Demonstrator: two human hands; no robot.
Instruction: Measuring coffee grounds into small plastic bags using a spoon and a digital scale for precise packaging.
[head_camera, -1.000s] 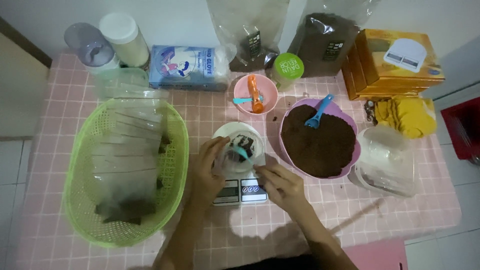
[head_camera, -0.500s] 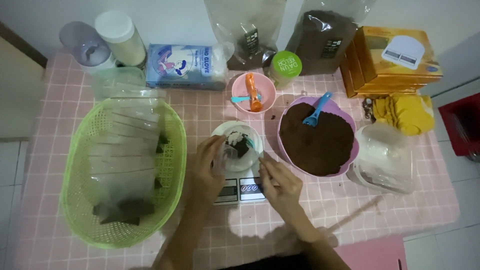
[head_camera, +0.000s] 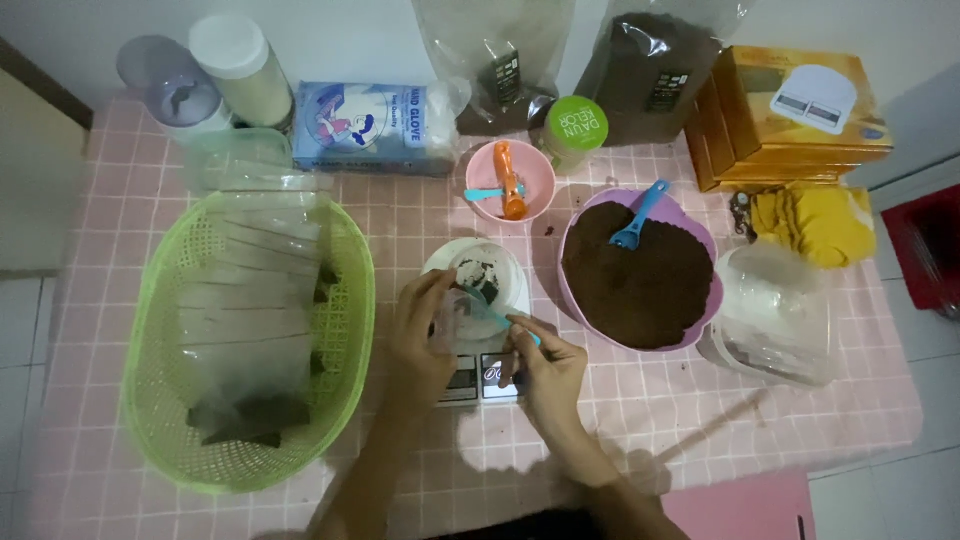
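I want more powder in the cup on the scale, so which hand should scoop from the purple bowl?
Probably the right hand: it holds the teal spoon and is nearer the purple bowl. The left hand steadies the cup.

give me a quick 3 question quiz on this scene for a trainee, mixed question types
1. True or false: the blue scoop lies in the purple bowl of dark brown powder.
2. Multiple choice: what does the right hand hold? A) an orange brush B) a small light blue spoon C) a yellow cloth
3. Short answer: what rests in the green basket?

Key
1. True.
2. B. Its tip points into the white cup on the scale, while the left hand touches the cup's side.
3. A row of clear plastic pouches, some with dark powder at the bottom.
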